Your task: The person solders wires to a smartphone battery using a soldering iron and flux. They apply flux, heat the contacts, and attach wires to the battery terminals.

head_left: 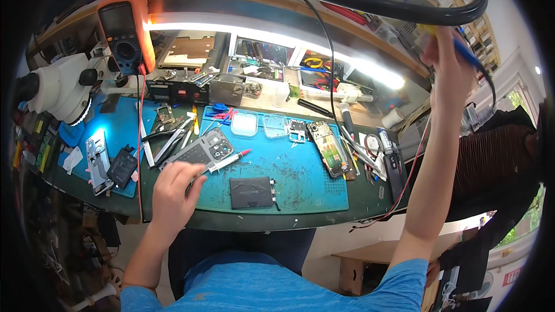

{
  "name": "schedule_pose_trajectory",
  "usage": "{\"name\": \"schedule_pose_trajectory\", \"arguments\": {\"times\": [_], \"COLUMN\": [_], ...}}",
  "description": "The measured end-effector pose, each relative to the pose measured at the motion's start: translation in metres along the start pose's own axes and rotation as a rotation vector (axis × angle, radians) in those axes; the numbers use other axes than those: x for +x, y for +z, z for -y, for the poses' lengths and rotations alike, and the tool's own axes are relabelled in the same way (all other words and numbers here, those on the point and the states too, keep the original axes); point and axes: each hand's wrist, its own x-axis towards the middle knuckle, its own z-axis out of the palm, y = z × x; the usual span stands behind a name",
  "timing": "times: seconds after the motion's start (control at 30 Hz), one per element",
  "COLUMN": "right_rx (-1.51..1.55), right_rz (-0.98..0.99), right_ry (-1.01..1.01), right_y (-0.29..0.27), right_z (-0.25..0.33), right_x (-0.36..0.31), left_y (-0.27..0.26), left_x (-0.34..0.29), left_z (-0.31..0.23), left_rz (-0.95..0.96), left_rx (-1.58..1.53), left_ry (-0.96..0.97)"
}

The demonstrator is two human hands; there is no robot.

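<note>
My left hand [173,193] is over the front left of the blue mat [312,188], its fingers curled; what they hold, if anything, is hidden. Just beyond its fingertips a syringe [228,160] with a red tip lies against a grey phone back housing [202,148]. Raised at the upper right, my right hand [454,69] is closed around a blue corded tool [466,53] that looks like a soldering iron. A black phone battery [252,192] rests near the mat's front edge. To its right is an opened phone [328,147] with its inside showing.
A white microscope [60,89] and an orange-cased multimeter [124,34] stand at the left. Clear plastic boxes [244,123] and tweezers [173,136] lie along the mat's back. A thick black tube [381,4] arches overhead, and a black case [393,167] sits right of the mat.
</note>
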Motion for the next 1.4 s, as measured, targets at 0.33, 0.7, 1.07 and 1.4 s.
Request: {"name": "schedule_pose_trajectory", "arguments": {"times": [0.33,0.7,1.07,1.4], "right_rx": [-0.544,-0.336,-0.176,-0.124], "right_rz": [0.261,0.332,0.843,0.452], "right_ry": [-0.060,0.053,-0.326,0.113], "right_y": [0.077,0.104,0.040,-0.010], "right_z": [-0.088,0.044,0.011,-0.050], "right_x": [0.125,-0.001,-0.231,-0.273], "left_y": [0.039,0.056,0.054,0.059], "left_x": [0.033,0.031,0.029,0.035], "left_z": [0.010,0.002,-0.057,-0.070], "left_rz": [0.149,0.192,0.518,0.632], "left_rx": [0.116,0.476,-1.570,-0.883], "left_ry": [0.097,0.219,-0.856,-0.373]}}
